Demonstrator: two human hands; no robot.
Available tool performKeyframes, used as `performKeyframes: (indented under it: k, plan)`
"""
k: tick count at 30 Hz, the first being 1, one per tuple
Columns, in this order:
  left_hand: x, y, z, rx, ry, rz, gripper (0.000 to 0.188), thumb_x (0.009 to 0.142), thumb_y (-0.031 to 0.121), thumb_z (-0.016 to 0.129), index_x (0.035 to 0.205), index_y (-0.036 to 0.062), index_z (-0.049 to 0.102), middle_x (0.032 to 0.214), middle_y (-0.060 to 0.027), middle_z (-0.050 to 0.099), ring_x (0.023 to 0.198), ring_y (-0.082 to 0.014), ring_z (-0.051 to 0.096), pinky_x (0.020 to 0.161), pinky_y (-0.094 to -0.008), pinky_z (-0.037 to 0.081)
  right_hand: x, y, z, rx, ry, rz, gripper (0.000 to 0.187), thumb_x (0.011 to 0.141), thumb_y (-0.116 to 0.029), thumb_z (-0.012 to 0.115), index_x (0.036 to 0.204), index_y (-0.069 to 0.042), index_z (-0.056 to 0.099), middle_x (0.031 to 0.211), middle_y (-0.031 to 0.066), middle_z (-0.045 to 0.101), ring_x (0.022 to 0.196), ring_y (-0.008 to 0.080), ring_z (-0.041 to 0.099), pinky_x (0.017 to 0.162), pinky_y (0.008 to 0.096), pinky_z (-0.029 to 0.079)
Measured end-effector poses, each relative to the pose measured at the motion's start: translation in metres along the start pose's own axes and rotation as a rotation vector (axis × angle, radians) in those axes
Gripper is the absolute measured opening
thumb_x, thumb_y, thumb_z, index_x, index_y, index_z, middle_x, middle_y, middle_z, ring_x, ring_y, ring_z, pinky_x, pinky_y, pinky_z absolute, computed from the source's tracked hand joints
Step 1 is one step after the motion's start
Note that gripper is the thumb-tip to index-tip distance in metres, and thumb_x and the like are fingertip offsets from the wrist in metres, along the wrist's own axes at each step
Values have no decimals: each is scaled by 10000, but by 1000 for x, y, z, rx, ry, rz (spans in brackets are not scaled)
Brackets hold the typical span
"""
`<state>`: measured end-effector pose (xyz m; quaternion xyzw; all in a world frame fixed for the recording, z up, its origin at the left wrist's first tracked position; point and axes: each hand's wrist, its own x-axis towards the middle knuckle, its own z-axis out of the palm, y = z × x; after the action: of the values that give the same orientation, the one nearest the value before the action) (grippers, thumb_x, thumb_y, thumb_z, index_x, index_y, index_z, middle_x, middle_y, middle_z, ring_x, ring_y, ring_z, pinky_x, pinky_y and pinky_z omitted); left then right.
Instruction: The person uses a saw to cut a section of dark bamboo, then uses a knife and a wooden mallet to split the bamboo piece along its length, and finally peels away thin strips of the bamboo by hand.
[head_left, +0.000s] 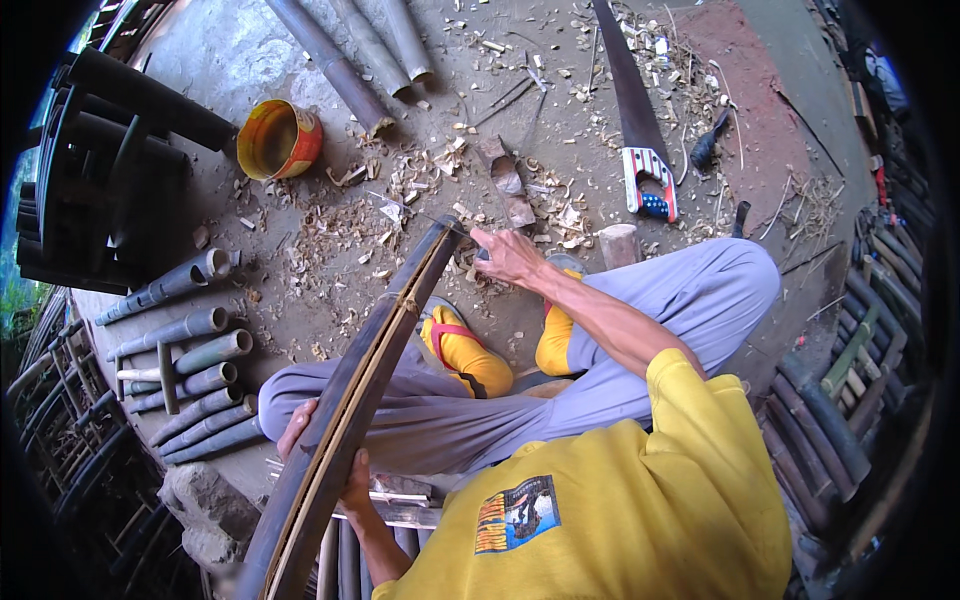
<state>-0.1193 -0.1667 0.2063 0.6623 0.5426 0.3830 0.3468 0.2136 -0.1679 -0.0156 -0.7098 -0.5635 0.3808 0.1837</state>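
A long dark bamboo pole (345, 405) slants across my lap, its near end beyond the lower edge. A split with pale edges runs along its length. My left hand (355, 485) grips the pole low down, thumb and fingers on opposite sides. At the pole's far end, my right hand (512, 258) is closed around a dark-handled tool (482, 255), mostly hidden by the fingers. A thin strip, perhaps its blade, crosses the pole's tip. Past my right hand lies a curved piece of bamboo (508, 185) among pale shavings (420, 175).
A handsaw (645, 140) lies ahead right, near a short wooden stump (619, 245). An orange-yellow bucket (280, 140) stands ahead left. Cut bamboo lengths (190, 385) lie at left above a rock (208, 510). Bamboo frames (820, 430) are at right; more poles (335, 65) lie ahead.
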Motion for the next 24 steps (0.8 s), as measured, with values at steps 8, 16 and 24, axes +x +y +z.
performKeyframes:
  k: [8, 16, 24]
  plan:
    - [67, 48, 42, -30, -149, 217, 744, 675, 346, 769, 1216, -36, 429, 1156, -184, 512, 1116, -298, 500, 1000, -415, 368, -24, -81, -153, 349, 426, -78, 449, 805, -215, 603, 1125, 34, 411, 814, 186, 634, 643, 292, 653, 499, 406, 529]
    - [135, 32, 13, -150, -311, -172, 595, 707, 146, 666, 1263, 42, 481, 964, -28, 540, 679, -67, 406, 588, -203, 342, -145, 3, -371, 265, 885, 75, 402, 870, -203, 588, 1206, -66, 415, 855, 143, 593, 578, 137, 608, 465, 274, 513]
    - [192, 59, 31, -150, -516, -188, 629, 733, 177, 669, 1308, 76, 436, 1270, -29, 525, 644, 22, 452, 471, -126, 300, -177, 300, -222, -208, 1068, 869, 551, 762, -122, 659, 1232, -93, 372, 920, 267, 576, 882, 430, 568, 769, 507, 423]
